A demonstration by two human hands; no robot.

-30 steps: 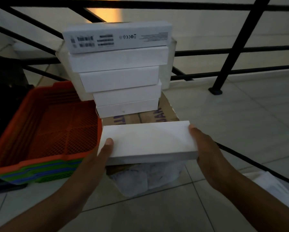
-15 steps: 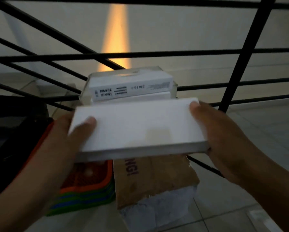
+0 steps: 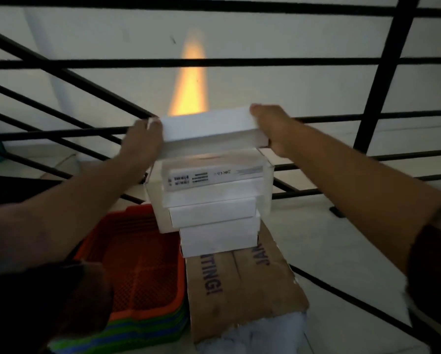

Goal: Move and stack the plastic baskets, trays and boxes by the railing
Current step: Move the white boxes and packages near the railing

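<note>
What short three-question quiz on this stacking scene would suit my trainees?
1. True or false: both hands grip the white box.
2. What is that box held above? A) the orange basket B) the stack of white boxes C) the floor
3. What does the stack rest on?

Key: 1 true, the left hand and right hand hold its ends. 2 B. 3 the cardboard box.
</note>
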